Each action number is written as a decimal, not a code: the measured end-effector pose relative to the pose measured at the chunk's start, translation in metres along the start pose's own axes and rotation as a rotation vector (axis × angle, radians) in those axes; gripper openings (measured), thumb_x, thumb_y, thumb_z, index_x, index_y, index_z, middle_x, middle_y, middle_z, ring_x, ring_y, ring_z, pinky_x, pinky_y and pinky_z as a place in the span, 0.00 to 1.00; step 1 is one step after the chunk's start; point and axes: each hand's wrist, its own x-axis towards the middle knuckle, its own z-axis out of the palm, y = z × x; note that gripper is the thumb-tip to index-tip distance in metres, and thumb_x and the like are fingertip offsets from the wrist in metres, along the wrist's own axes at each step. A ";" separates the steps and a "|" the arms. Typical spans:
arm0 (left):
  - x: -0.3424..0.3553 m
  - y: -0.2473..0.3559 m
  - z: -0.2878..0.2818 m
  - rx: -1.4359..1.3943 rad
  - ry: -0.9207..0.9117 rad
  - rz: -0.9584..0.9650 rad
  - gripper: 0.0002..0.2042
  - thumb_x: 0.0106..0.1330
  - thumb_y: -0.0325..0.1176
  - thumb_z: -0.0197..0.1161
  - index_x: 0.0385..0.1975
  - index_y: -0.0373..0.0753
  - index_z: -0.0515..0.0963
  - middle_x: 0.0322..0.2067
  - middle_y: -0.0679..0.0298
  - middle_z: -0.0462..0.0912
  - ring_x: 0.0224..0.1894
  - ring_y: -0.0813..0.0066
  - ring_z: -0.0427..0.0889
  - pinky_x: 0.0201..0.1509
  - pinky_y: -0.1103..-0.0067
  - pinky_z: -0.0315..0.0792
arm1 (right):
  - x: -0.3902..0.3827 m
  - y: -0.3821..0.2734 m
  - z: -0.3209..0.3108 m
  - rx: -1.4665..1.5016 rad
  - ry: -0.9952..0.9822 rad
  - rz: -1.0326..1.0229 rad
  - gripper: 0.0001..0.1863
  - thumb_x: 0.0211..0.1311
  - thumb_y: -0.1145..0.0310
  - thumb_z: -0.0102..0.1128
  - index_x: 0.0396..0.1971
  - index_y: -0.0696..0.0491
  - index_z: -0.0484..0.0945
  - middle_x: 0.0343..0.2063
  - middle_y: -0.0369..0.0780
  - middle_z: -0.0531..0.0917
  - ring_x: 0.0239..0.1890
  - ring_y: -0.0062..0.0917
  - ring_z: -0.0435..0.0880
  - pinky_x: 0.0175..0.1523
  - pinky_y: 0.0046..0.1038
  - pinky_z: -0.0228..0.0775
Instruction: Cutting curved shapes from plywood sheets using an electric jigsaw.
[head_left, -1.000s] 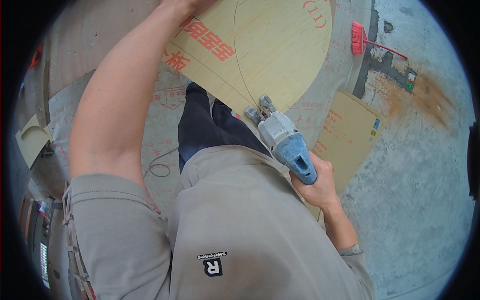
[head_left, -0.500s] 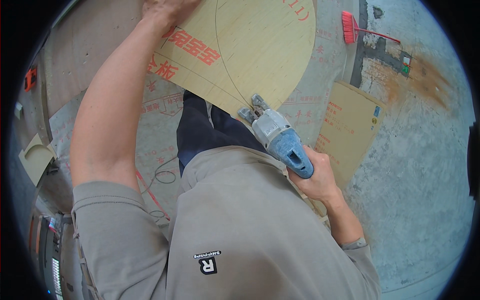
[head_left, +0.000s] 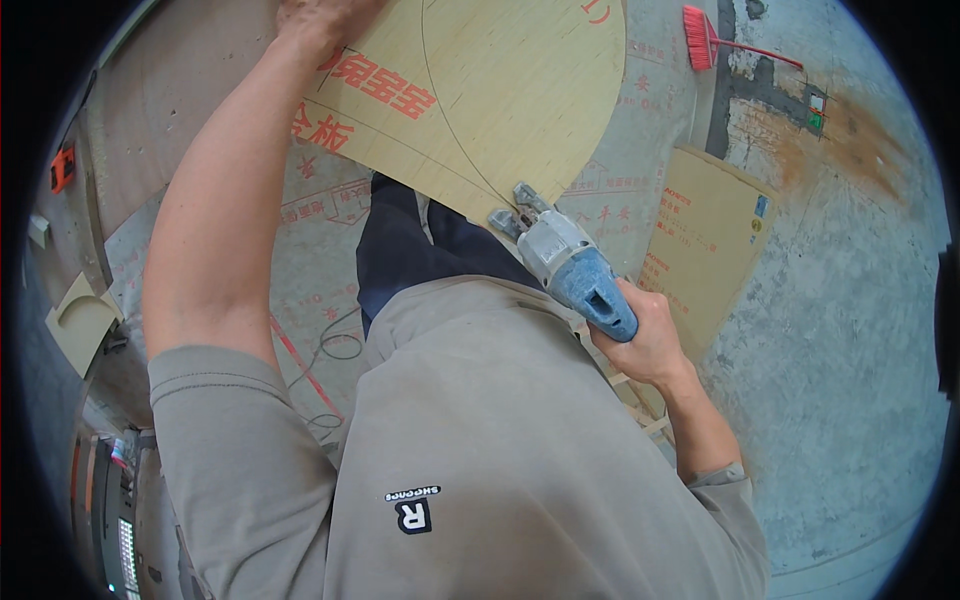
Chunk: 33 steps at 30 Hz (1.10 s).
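A pale plywood sheet (head_left: 530,100) with red print and a rounded right edge spans the top of the view. A thin curved line is drawn across it. My right hand (head_left: 645,335) is wrapped round the blue body of a grey-and-blue jigsaw (head_left: 580,270). The saw's forked metal shoe lies on the near edge of the plywood, close to the end of the drawn line; the blade is too small to make out. At the top, my left hand (head_left: 325,25) rests on the left part of the sheet, its fingers cut off by the picture's edge.
A brown board (head_left: 705,250) leans or lies at the right on the concrete floor. Beyond it is a red broom (head_left: 702,40). A cable (head_left: 338,347) loops on the printed floor film below. At far left are a cut board piece (head_left: 80,325) and an orange tool (head_left: 62,168).
In the picture, the jigsaw and my right hand have shifted slightly right and up. The plywood has shifted a little up and left, while the view itself has moved slightly.
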 end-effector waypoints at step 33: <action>-0.004 0.003 -0.008 -0.007 -0.003 -0.002 0.33 0.73 0.54 0.48 0.78 0.59 0.56 0.80 0.64 0.51 0.82 0.64 0.46 0.78 0.37 0.35 | 0.005 -0.014 0.003 0.023 0.038 -0.057 0.09 0.51 0.75 0.68 0.33 0.57 0.79 0.24 0.43 0.82 0.23 0.31 0.79 0.36 0.29 0.74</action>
